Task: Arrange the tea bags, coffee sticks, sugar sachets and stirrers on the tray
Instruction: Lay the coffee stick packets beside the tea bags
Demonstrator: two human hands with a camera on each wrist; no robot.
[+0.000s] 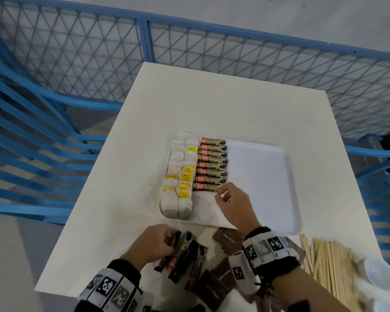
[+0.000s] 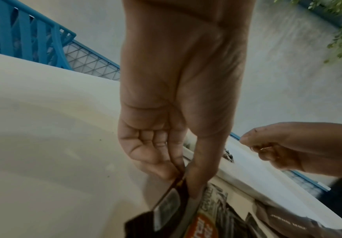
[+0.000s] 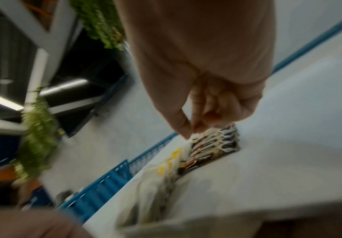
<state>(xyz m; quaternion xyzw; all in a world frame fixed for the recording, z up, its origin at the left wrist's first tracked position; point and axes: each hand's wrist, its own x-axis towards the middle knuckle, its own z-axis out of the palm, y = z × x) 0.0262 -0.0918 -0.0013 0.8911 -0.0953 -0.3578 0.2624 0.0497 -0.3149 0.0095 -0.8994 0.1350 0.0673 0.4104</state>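
Our left hand (image 1: 152,243) has its fingers (image 2: 178,162) pinched on the end of one dark coffee stick (image 1: 175,238), lifted from the loose sticks (image 1: 185,257) lying on the table (image 1: 131,176) in front of the tray (image 1: 268,176). Our right hand (image 1: 233,202) sits over the tray with fingers (image 1: 221,194) curled at the near end of the nearest stick in the coffee row (image 1: 212,164); whether they grip it or only nudge it we cannot tell.

We judge the coffee step to be in hand: the tea bags (image 1: 178,176) already fill two columns at the tray's left. Next, the pinched stick must go in flat, parallel and snug under the row.

The sticks are slim, glossy foil packets, likely slippery. The tea bags look soft and papery, the brown sugar sachets (image 1: 229,239) flat and matte, the wooden stirrers (image 1: 329,262) thin and stiff, and the tray smooth plastic with a shallow rim.
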